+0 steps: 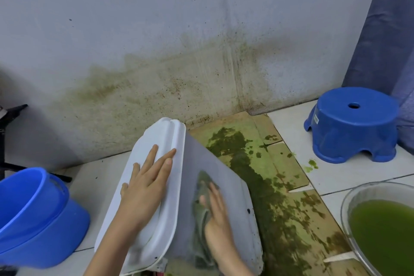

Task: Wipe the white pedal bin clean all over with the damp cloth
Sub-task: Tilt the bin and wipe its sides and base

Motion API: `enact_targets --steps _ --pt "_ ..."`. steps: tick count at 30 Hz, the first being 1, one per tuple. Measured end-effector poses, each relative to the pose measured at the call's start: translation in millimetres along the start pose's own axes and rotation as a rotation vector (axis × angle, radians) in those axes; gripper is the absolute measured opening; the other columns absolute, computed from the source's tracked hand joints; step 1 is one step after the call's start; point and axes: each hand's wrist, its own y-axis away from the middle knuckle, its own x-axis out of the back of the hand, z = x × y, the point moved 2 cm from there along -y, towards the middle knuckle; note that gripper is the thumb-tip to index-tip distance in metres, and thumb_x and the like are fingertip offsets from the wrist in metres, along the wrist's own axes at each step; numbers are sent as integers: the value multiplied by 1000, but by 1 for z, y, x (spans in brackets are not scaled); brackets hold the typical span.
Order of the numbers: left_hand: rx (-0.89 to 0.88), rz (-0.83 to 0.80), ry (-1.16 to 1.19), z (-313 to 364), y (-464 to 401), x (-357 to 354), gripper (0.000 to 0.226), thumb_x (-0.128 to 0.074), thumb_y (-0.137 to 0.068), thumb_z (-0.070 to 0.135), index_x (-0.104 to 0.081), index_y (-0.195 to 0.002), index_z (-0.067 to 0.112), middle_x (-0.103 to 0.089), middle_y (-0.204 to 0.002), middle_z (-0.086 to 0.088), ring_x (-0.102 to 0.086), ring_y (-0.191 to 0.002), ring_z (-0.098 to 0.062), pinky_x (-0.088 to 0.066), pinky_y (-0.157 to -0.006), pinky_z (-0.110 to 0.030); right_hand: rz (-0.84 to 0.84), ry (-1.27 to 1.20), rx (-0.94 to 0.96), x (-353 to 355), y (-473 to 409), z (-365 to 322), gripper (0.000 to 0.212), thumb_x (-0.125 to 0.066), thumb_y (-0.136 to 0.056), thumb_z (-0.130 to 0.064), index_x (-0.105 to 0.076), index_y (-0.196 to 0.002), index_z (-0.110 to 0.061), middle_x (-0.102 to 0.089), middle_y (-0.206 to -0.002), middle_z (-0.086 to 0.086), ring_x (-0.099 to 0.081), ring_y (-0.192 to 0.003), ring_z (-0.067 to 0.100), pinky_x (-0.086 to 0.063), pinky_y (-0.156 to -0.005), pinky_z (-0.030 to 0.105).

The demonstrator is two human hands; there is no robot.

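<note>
White pedal bin (pixel 226 177) at 6 o'clock, tilted. Left hand (pixel 147 182) flat on lid (pixel 156 152), fingers straight. Right hand (pixel 218 219) presses damp cloth (pixel 202 182) against side panel, fingers extended.

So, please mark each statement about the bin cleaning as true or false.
1. The left hand lies flat on the bin lid. True.
2. The right hand presses the cloth on the side of the bin. True.
3. The stool is red. False: it is blue.
4. The bowl holds clear water. False: the liquid is green.
5. The bucket stands right of the bin. False: it is on the left.
</note>
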Motion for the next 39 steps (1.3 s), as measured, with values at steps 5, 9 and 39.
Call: enact_targets --steps 5,9,39 --pt "13 33 0 -3 -1 4 51 -17 -63 88 -32 -111 81 -7 -147 41 1 -145 -5 -3 -117 -54 -129 -85 155 -20 -63 -53 43 -31 -102 -39 -28 -144 -37 -18 -154 -18 -8 -143 3 -10 -119 36" --pt "19 32 39 -7 -3 8 48 -20 -67 86 -37 -112 78 -10 -147 41 -1 -145 -1 -5 -116 -55 -112 -60 80 -25 -141 -65 42 -34 -101 -36 -41 -141 -25 -32 -152 -6 -21 -143 17 -18 -116 45" --pt "24 -6 -42 -8 -8 12 50 -51 -72 68 -35 -119 74 -10 -151 34 -11 -145 -12 -15 -113 -56 227 145 -496 51 -32 119 51 -19 -101 -35 -18 -150 -20 -18 -157 -2 -14 -144 17 -8 -119 41"
